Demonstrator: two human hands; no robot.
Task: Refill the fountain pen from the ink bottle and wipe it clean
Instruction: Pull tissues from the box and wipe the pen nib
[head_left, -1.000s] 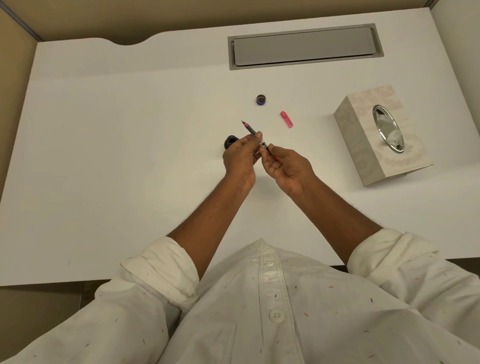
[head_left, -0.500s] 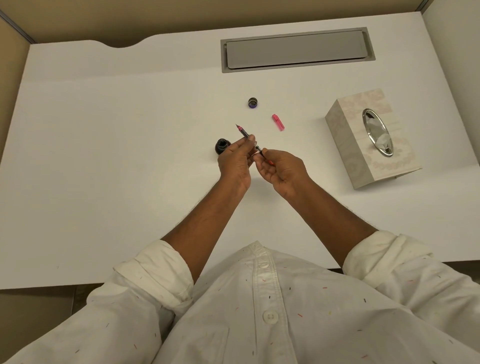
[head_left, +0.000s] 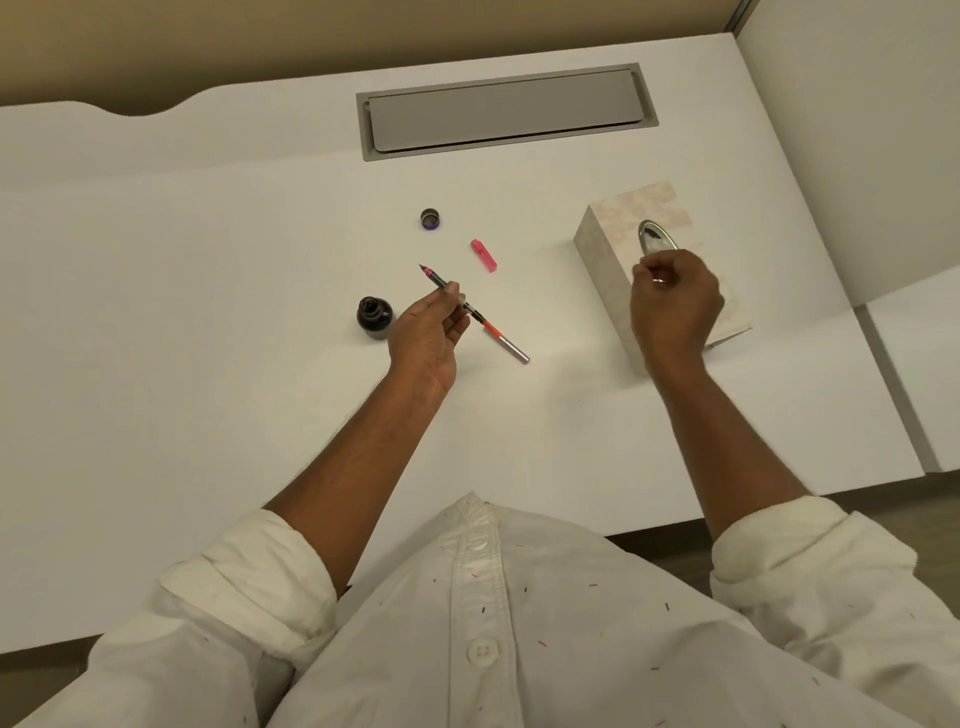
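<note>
My left hand (head_left: 428, 332) holds the fountain pen (head_left: 501, 339) between thumb and fingers, above the white desk (head_left: 208, 312). The pen's nib end points up and to the left, and its silver tail sticks out to the lower right. Just left of that hand stands the dark ink bottle (head_left: 373, 316), uncapped. The bottle's round cap (head_left: 431, 219) and the pink pen cap (head_left: 484, 255) lie farther back on the desk. My right hand (head_left: 675, 301) hovers over the tissue box (head_left: 605, 275), its fingers curled and pinched at the oval metal opening (head_left: 652, 236). What they pinch is hidden.
A grey cable hatch (head_left: 506, 111) is set into the back of the desk. A white side panel (head_left: 857, 156) rises at the right edge. My rolled white sleeves and shirt fill the near edge of the view.
My right hand has let go of the pen and moved right to the tissue box. The left hand alone now holds the pen, lowered slightly beside the ink bottle.
</note>
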